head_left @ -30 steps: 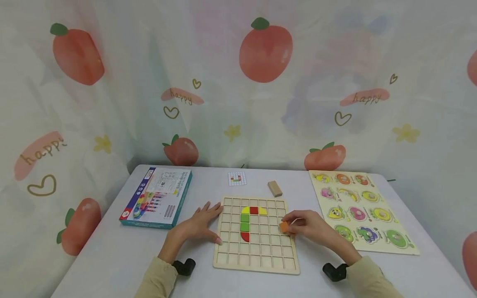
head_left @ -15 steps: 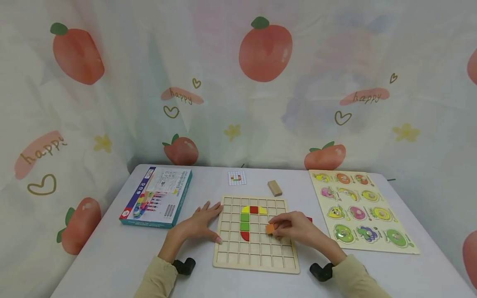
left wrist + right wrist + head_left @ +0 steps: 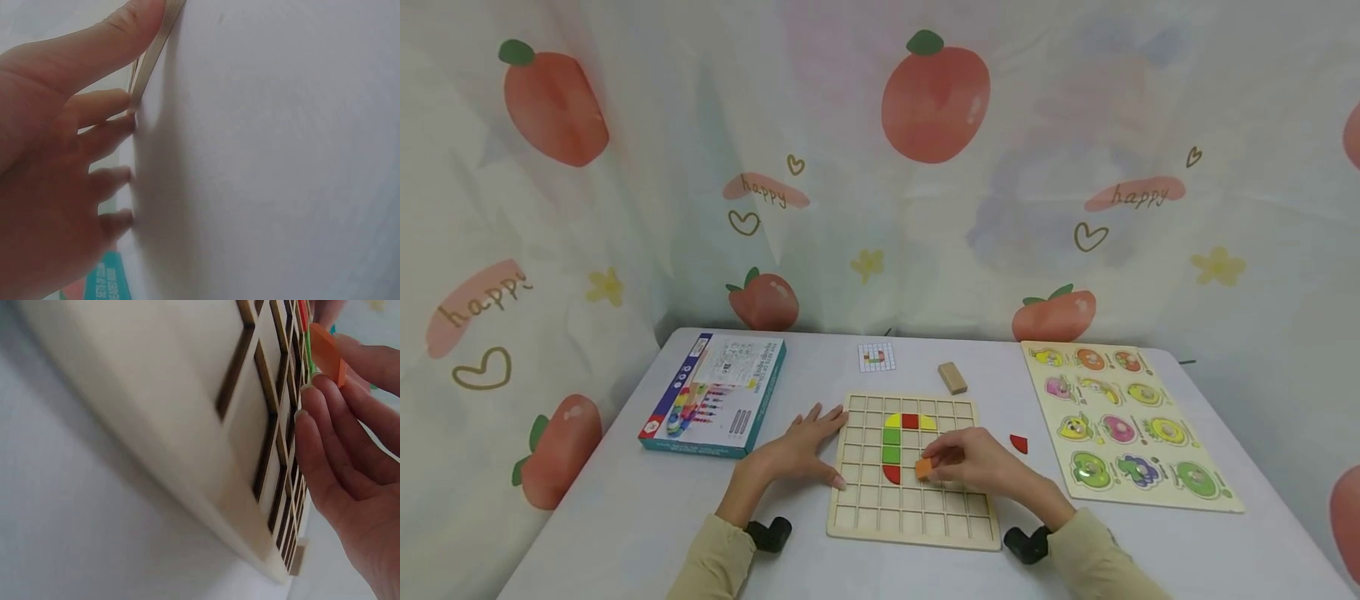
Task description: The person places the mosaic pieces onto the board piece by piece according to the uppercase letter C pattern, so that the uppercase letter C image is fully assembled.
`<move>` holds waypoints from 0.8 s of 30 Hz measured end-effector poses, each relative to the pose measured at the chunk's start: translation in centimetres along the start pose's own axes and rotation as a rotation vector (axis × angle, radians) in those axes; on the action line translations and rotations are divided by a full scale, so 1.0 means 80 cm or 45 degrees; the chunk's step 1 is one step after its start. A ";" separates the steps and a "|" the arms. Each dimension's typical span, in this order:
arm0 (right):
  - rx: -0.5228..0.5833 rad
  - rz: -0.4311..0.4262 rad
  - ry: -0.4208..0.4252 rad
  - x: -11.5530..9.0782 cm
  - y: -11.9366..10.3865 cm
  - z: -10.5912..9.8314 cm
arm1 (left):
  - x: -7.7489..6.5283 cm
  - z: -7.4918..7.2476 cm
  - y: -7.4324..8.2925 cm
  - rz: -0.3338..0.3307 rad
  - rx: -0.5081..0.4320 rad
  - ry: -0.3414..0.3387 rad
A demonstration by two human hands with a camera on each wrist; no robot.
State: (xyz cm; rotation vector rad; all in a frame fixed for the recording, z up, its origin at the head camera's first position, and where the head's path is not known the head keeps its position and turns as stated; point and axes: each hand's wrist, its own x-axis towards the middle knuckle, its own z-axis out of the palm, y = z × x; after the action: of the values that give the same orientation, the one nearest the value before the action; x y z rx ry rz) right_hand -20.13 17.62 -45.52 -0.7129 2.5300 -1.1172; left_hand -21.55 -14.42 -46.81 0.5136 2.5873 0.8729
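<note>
A pale wooden grid board [image 3: 872, 521] lies on the white table. Set in its cells are yellow corner pieces and a red square [image 3: 910, 422] along the top, green squares [image 3: 891, 444] below, and a red quarter-round piece [image 3: 891, 475] at the bottom. My right hand [image 3: 973, 461] pinches a small orange tile [image 3: 923, 469] between thumb and fingers, over the cells right of that red piece. In the right wrist view the orange tile [image 3: 326, 353] is tilted close over the grid. With fingers spread, my left hand [image 3: 801, 450] rests at the board's left edge, thumb on its rim.
A red quarter-round piece [image 3: 1018, 444] lies right of the board. Behind it are a small patterned card [image 3: 877, 357] and a wooden block [image 3: 952, 378]. A boxed toy [image 3: 715, 396] is at left, a fruit puzzle board [image 3: 1127, 425] at right.
My right hand has carried the orange tile leftward from the board's right edge to its middle cells, uncovering the loose red piece. My left hand has stayed in place.
</note>
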 end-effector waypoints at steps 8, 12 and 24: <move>-0.014 -0.041 -0.039 0.009 -0.012 0.012 | 0.000 -0.002 0.001 0.001 0.000 0.003; -0.046 -0.051 -0.032 0.011 -0.017 0.016 | -0.001 -0.002 0.003 0.003 0.001 0.004; -0.090 -0.038 -0.028 0.008 -0.017 0.019 | 0.000 -0.001 0.002 0.000 0.014 0.005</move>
State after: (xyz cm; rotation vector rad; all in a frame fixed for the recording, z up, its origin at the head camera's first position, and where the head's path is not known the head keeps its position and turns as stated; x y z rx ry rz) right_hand -19.57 15.56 -45.54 -0.7785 2.5593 -1.0283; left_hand -21.56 -14.33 -46.67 0.5159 2.5970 0.8604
